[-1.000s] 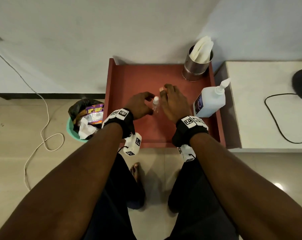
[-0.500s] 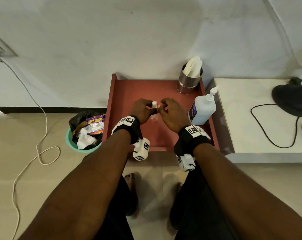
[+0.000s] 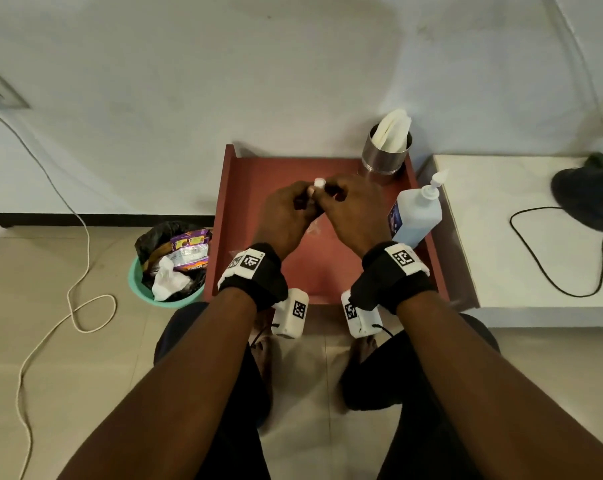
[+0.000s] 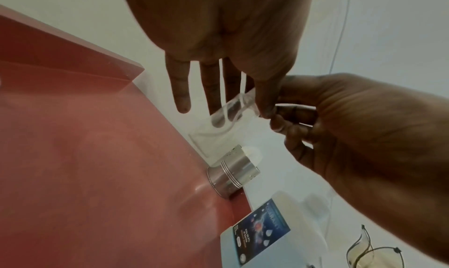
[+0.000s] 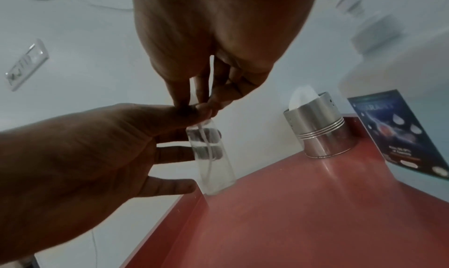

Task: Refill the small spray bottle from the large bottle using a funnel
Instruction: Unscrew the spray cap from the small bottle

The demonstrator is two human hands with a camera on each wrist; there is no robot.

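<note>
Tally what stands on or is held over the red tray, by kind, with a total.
Bottles: 2, the small clear spray bottle held by the left hand and the right hand, and the large white bottle
Steel cups: 1, the steel cup holding white paper
Total: 3 on the red tray

Spray bottle (image 3: 318, 183) top behind fingers (image 3: 331, 194)

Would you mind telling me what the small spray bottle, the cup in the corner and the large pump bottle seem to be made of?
The small clear spray bottle looks like transparent plastic or glass: fingers and its dip tube show through it. The shiny ridged cylindrical cup appears to be brushed metal, probably steel, given its reflections. The large white pump bottle seems translucent plastic, matte, with a glossy blue label.
</note>
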